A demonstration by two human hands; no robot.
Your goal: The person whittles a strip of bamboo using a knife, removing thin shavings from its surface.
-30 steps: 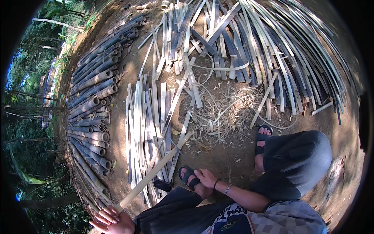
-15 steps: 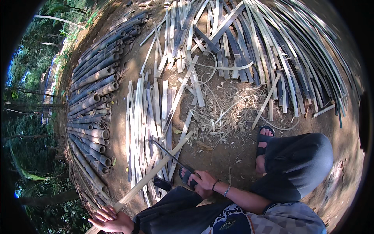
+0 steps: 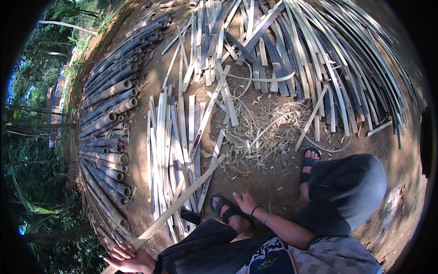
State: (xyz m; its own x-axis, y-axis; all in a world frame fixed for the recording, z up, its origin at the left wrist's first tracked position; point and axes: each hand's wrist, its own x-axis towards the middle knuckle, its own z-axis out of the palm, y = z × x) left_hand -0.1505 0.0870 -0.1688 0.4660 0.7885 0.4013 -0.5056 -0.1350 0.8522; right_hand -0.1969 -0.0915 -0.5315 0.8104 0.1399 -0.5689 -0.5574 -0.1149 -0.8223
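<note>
A long pale bamboo strip (image 3: 182, 198) slants from the lower left up toward the middle, over other strips on the ground. Its near end lies in my left hand (image 3: 130, 261), the fingers laid across it and closed around it. My right hand (image 3: 245, 202) grips a long, thin-bladed knife (image 3: 226, 177); the handle is mostly hidden in my fist. Its dark blade points up and left, its tip near the strip's far end. I cannot tell whether the two touch. Below the strip, a dark box-shaped object (image 3: 190, 216) sits beside my left sandal (image 3: 221, 206).
Split bamboo strips (image 3: 159, 137) lie bundled at centre left, with larger rows (image 3: 337, 68) across the top and right. Cut bamboo poles (image 3: 109, 98) are stacked at the left. Curled shavings (image 3: 269, 132) cover the dirt ahead. My right sandal (image 3: 310, 160) stands beside them.
My right hand has moved right and slightly up with the knife. The blade, which crossed the strip before, has swung to its right side. My left hand and the strip have hardly moved.
</note>
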